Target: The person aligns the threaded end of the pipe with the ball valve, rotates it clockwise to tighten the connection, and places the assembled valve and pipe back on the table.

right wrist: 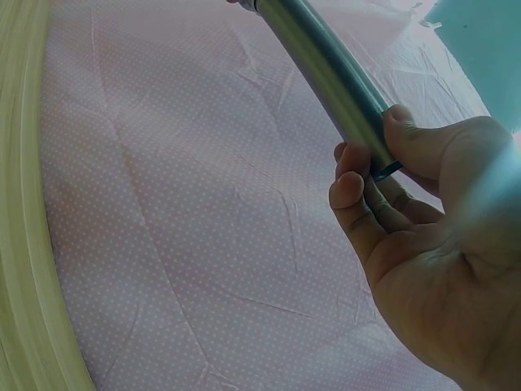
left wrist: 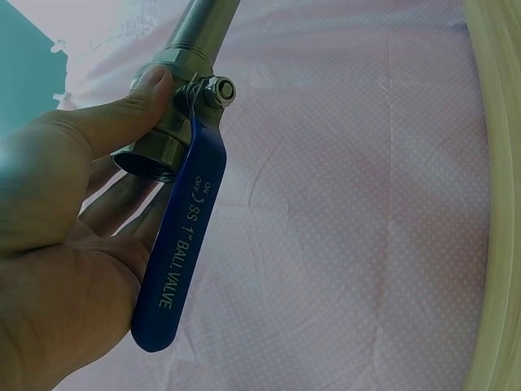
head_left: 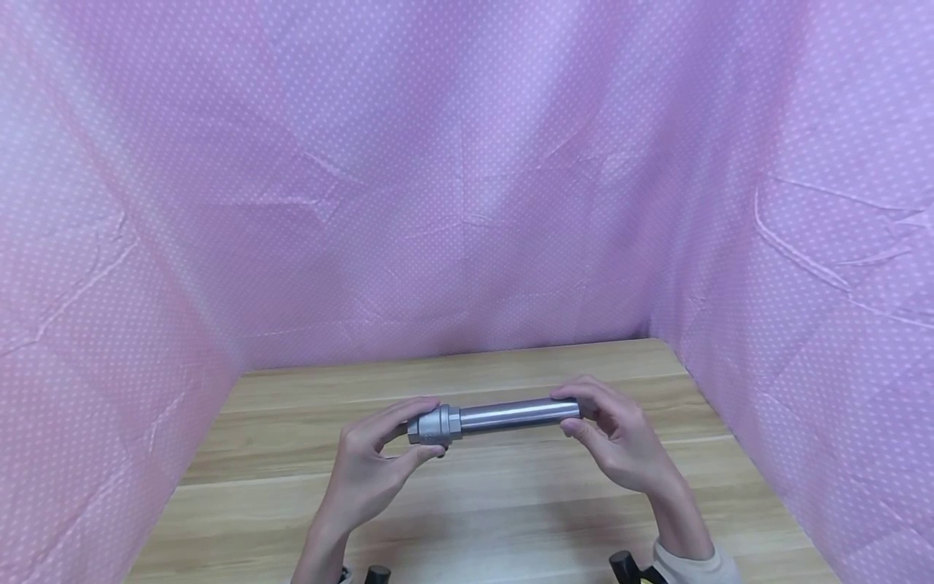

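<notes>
A steel ball valve (head_left: 439, 425) and a shiny metal pipe (head_left: 511, 415) form one nearly level length over the wooden table. My left hand (head_left: 372, 462) grips the valve body between thumb and fingers at the left end. In the left wrist view the valve's blue lever handle (left wrist: 181, 244), lettered "SS 1" BALL VALVE", runs back along the palm from its nut (left wrist: 221, 91). The valve's near opening faces that palm. At the other end my right hand (head_left: 620, 438) pinches the pipe near its free end, thumb on one side and fingertips on the other.
The wood-grain table (head_left: 496, 519) lies beneath both hands. Pink dotted cloth (head_left: 467, 203) hangs behind it and along both sides. Black rod ends (head_left: 377, 574) show near the wrists at the bottom edge of the head view.
</notes>
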`<control>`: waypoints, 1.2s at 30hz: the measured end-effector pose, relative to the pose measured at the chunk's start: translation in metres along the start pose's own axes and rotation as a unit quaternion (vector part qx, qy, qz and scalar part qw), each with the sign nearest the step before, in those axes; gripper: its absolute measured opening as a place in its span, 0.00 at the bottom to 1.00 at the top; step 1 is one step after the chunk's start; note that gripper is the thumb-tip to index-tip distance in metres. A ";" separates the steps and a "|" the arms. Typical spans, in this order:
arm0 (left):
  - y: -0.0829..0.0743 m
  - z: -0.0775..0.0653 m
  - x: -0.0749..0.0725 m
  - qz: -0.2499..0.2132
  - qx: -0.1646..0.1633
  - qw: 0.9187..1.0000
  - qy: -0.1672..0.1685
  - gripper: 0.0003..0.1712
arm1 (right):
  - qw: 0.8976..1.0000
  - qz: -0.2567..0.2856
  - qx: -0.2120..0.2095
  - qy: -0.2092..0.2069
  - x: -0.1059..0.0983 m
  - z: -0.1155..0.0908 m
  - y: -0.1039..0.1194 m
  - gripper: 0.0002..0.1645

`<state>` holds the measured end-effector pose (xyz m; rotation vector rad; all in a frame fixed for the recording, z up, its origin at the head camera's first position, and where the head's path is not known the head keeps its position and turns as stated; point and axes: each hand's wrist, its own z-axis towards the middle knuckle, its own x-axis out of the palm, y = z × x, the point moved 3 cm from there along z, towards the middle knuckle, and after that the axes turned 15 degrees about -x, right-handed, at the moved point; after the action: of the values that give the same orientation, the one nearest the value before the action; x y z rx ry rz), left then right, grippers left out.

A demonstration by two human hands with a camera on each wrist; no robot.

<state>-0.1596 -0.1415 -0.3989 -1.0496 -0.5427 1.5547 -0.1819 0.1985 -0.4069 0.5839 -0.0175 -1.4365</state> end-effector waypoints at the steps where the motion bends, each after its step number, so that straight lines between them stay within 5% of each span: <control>1: 0.000 0.000 0.000 -0.001 -0.001 1.000 0.000 0.35 | 1.000 0.002 0.000 0.001 0.000 -0.001 0.000 0.33; 12: 0.001 0.000 0.000 0.002 0.008 1.000 -0.004 0.36 | 1.000 -0.009 0.026 -0.005 0.001 -0.002 -0.001 0.31; 21: 0.000 0.000 0.000 0.004 0.010 1.000 -0.006 0.36 | 0.998 0.055 -0.018 -0.016 0.004 0.002 0.001 0.33; 36: 0.000 0.000 0.000 0.006 0.008 1.000 -0.004 0.36 | 1.000 0.009 -0.003 -0.008 0.003 0.003 -0.001 0.33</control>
<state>-0.1601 -0.1414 -0.3992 -1.0362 -0.5291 1.5715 -0.1828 0.1944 -0.4061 0.5658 -0.0310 -1.4237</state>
